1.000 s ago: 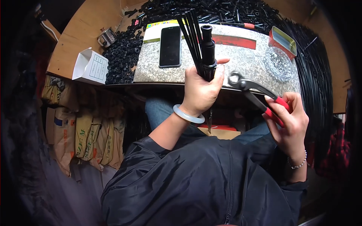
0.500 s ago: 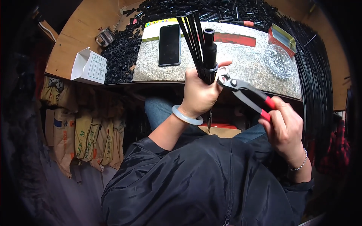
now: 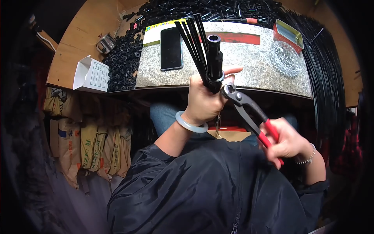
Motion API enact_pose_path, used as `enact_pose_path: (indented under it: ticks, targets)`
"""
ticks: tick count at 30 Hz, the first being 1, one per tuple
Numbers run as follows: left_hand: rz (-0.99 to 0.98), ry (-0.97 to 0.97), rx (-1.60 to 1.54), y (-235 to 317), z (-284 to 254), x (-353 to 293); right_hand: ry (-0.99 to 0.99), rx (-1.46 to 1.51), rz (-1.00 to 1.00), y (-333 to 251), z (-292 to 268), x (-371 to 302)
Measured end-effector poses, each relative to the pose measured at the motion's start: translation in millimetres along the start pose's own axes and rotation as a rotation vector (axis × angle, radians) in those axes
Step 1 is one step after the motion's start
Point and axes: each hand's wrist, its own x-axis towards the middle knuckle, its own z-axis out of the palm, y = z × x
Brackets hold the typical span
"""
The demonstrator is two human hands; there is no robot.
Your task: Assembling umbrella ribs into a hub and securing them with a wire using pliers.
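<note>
Pliers: the pliers (image 3: 255, 108) slant from mid-frame toward the lower right; dark metal arms, rounded silvery head, long red handle grips standing somewhat apart.
Right hand: the right hand (image 3: 286, 142), right of centre and slightly blurred, is wrapped round the red grips.
Left hand: the left hand (image 3: 204, 102), mid-frame, grips the black tube and black rods in a fist, one finger sticking out to the right.
Rods: several slim, straight black rods (image 3: 201, 64) fan out toward the upper left of the fist.
Tube: the black tube (image 3: 214, 62), just above the frame's centre, stands beside the rods; glossy, stepped, hollow at the top with a pale-edged mouth.
White box: the white carton (image 3: 91, 76), left of frame, lies with its open end facing left.
Glass dish: the clear, faceted dish (image 3: 286, 62), upper right; its contents cannot be told from the glitter.
Tin: the red and yellow rectangular tin (image 3: 287, 45), just above the dish, shows a greyish inside.
Metal cup: the shiny cup (image 3: 105, 43), upper left; inside unclear.
Hidden: the fist covers the rods' lower ends and the tube's base; the jaws sit beside its fingers, contact uncertain.
</note>
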Motion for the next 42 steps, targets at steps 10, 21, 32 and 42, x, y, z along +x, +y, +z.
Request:
enact_pose_path:
  ticks: [10, 21, 32, 42]
  targets:
    - [-0.196, -0.017, -0.088, 7.9, 7.1, 2.0, 0.142, 0.001, 0.061, -7.5, 3.1, -3.5]
    - [-0.159, -0.031, -0.029, 4.2, 10.3, 1.0, 0.444, -0.909, -0.343, -3.7, -2.4, 1.2]
    - [0.094, -0.057, 0.242, -2.5, 9.1, 1.7, 0.645, -1.002, -0.048, -29.7, -1.6, -15.5]
    - [-0.139, 0.028, 0.023, 15.0, 3.5, 6.6, 0.761, -0.719, -0.499, 23.5, -20.0, -2.3]
